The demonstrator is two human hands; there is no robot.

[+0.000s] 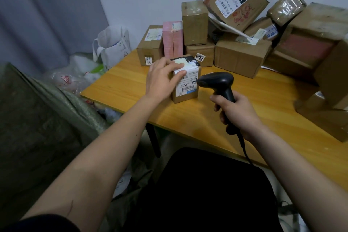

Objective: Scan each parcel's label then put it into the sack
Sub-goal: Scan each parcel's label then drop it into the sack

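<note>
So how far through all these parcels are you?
Hard to say what's done: the green sack on the left hides its contents. In hand: the left hand grips a small box on the table, while the right hand aims the scanner at its label. Left: this box into the sack, then the pile of boxes behind.

left hand (pixel 162 75): bare, no glove, ring or watch showing | right hand (pixel 237 111): bare, nothing worn at the wrist | forearms: both bare up to the frame's lower edge | sleeve (pixel 40 222): dark, short, just showing on the left upper arm at bottom left | lap (pixel 207 192): black garment
</note>
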